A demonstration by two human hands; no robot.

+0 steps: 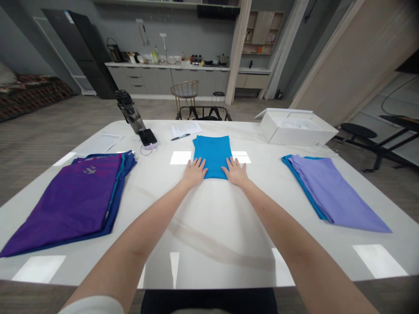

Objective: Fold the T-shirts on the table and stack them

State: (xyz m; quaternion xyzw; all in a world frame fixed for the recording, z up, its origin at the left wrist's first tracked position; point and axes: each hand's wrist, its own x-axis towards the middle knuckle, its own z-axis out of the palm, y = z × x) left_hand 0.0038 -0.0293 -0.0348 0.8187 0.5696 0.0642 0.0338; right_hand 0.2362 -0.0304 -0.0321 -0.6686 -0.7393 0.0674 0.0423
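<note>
Gaps beside cloth (213, 152), purple garment (77, 196) left, lilac garment (338, 192) right

White table (212, 213): folded blue cloth (212, 150), centre; folded purple cloth (73, 198) above dark-blue cloth (120, 192), left; folded lilac cloth (337, 194) atop teal-blue cloth (303, 185), right; white rectangular box (291, 134) behind lilac cloth; black pen (180, 137) before printed white sheet (187, 128).

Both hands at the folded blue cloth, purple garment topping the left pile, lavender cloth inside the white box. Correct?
No: the lavender cloth lies outside the white box, atop another blue cloth on the table (head view). Left hand and right hand at the folded blue cloth, purple garment topping the left pile: correct.
</note>
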